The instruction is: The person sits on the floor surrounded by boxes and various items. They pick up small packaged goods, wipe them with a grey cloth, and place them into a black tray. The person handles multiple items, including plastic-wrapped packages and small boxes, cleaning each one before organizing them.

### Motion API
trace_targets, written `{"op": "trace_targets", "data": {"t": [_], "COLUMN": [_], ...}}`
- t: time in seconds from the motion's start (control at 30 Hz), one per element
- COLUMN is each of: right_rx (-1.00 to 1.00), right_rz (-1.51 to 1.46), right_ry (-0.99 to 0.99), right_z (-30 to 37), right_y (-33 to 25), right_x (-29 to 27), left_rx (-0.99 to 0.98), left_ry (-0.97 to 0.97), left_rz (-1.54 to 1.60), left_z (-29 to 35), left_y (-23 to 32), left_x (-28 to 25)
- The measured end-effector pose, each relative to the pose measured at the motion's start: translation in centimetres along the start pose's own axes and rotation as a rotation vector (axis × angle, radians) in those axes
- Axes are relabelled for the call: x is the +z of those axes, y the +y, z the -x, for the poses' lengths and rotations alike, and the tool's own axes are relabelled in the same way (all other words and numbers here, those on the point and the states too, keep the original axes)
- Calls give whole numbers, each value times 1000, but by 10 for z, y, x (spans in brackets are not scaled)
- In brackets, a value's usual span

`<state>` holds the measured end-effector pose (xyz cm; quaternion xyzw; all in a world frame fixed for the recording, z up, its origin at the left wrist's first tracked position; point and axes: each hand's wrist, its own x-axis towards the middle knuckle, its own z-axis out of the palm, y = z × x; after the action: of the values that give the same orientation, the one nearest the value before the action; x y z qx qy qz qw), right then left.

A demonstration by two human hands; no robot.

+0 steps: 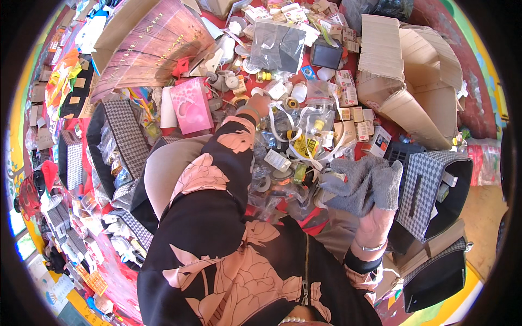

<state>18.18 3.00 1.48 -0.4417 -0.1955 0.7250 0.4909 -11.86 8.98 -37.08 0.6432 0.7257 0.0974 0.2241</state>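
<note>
My left arm, in a black sleeve with pink flowers, reaches forward into a heap of small goods. My left hand [260,105] is closed at the heap, its fingertips hard to see, so what it holds cannot be made out. Close by lie a small white box [278,90], a white jar [299,92] and white straps [280,117]. My right hand [375,224] is on the near right, holding a fuzzy grey cloth [361,185] that covers its fingers. The cloth hangs to the left, beside clear plastic packaging. Left of my left hand lies a pink patterned box [190,106].
An open cardboard box [380,49] stands at the far right. Houndstooth storage boxes [416,201] sit near my right forearm, and another [124,138] to the left. A large wood-print board [147,49] leans at the far left. Several small cartons [356,122] lie about.
</note>
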Motion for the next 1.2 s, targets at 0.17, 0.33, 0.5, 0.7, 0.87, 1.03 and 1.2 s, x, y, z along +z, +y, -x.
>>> {"op": "trace_targets", "data": {"t": [0.17,0.33,0.5,0.7,0.87,1.03,1.2], "right_rx": [-69,12,2,-10,49,40,13], "right_rz": [-4,65,113,25,54,65,45], "right_ry": [63,-126,-103,-56,-119,-71,-114], "right_z": [5,3,5,17,19,19,14], "right_y": [-1,-5,-4,-8,-14,-16,-15], "right_x": [9,-5,-9,6,3,4,-10], "left_rx": [-211,107,-331,-222,63,173,195], "left_ry": [-257,-259,-504,-152,198,158,57], "left_rz": [986,1029,1772,1614,1388,1472,1650], "left_z": [-5,18,24,6,-6,5,9], "left_y": [-13,17,32,53,82,142,173], "left_x": [-38,-73,-80,-88,-119,-164,-177]}}
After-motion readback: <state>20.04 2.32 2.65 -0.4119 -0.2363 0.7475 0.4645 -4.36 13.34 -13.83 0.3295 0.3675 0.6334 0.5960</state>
